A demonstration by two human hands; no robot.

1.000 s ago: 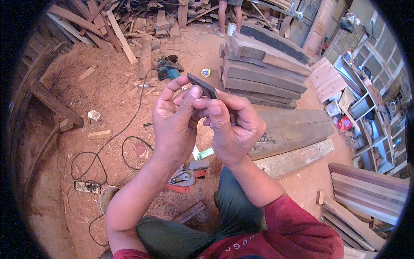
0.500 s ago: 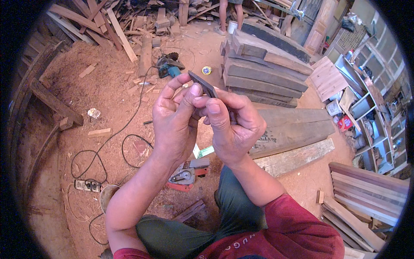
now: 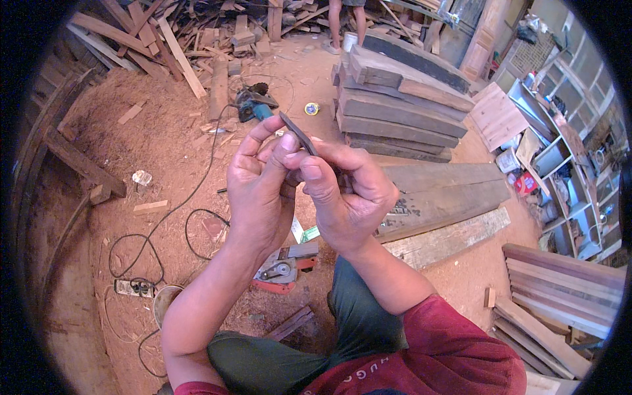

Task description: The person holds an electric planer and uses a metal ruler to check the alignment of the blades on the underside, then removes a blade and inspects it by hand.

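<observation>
Between my two raised hands is a thin, flat, dark piece (image 3: 299, 135), perhaps a blade, seen nearly edge-on and slanting down to the right. My left hand (image 3: 262, 181) pinches its upper left part, with the thumb in front and a fingertip at the far end. At the lower right end, my right hand (image 3: 352, 191) grips it between thumb and curled fingers. Both thumbs almost meet. Beneath my wrists, a red and grey power tool (image 3: 283, 268) lies on the floor. Beside it is a green and white square-like item (image 3: 305, 232), partly hidden by my arms.
A teal circular saw (image 3: 255, 104) and a round yellow item (image 3: 311, 108) lie ahead on sawdust. Thick timbers (image 3: 401, 108) are stacked beyond my right hand, with a wide plank (image 3: 447, 194) nearer. Cords run left to a power strip (image 3: 135, 288). Another person's legs (image 3: 345, 26) stand far back.
Both hands have shifted slightly left and down in the picture, still holding the dark piece, which now appears thinner, turned more edge-on.
</observation>
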